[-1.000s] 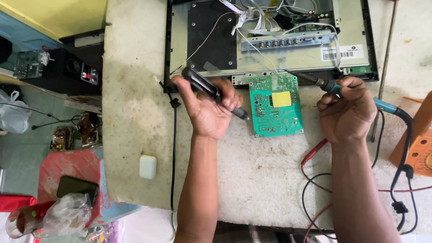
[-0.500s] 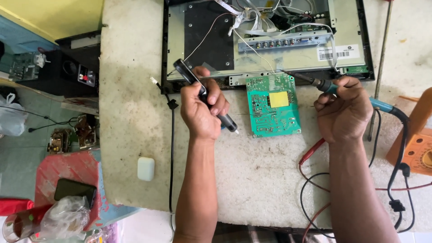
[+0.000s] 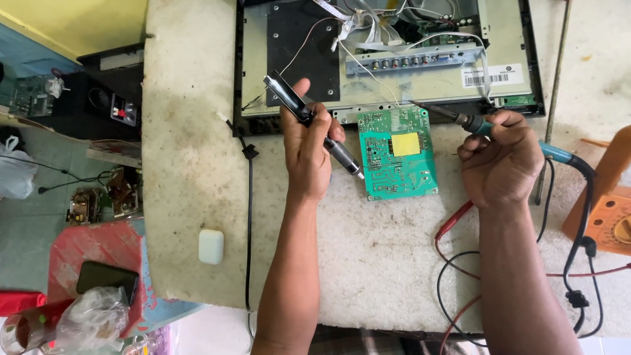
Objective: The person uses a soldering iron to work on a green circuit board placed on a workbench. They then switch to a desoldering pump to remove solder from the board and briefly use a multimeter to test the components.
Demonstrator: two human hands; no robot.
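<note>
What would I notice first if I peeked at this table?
The bright green circuit board with its yellow block, lying mid-table between the two hands. The left hand holds a black pen-shaped tool beside it; the right hand holds a blue-handled soldering iron. Behind them lies an opened flat-screen chassis full of wires.
</note>
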